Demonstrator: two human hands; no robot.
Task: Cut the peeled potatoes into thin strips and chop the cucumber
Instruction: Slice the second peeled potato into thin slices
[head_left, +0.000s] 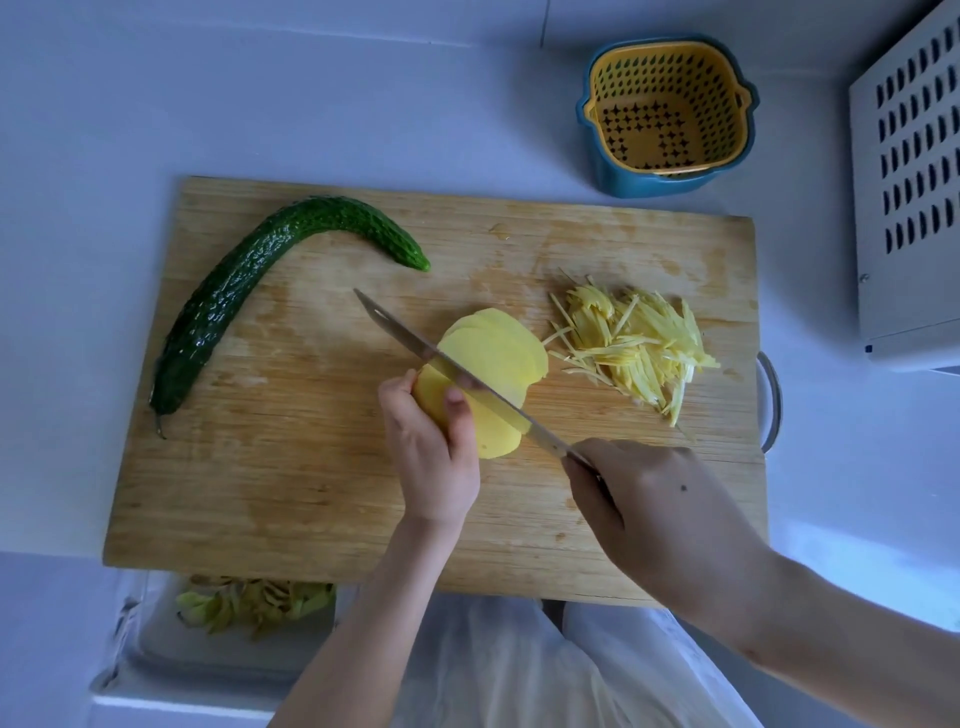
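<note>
On the pale worktop (104, 130) the wooden cutting board (311, 493) carries everything for the task. The curved cucumber (228, 291) lies whole along the board's left side, its stalk end at the near left and its long axis bending up and over, so the tip points right toward the board's middle. At the centre sits the peeled potato (493, 436), partly cut. Its slices (498, 343) fan away on the far side of the blade, and its long axis seems to run from near-left to far-right, square to the cut. A pile of finished strips (634, 348) lies just beside it on the right. The knife (405, 338) crosses the potato on a diagonal, tip to the far left and handle to the near right. The right grip (654, 499) is clenched round the handle. The left grip (431, 447) grasps the uncut end, fingertips right at the blade. To slice well, I judge, tuck those fingertips back behind the knuckles, step the left grip back evenly for thin slices, and keep the blade upright — then stack the slices flat for strips.
</note>
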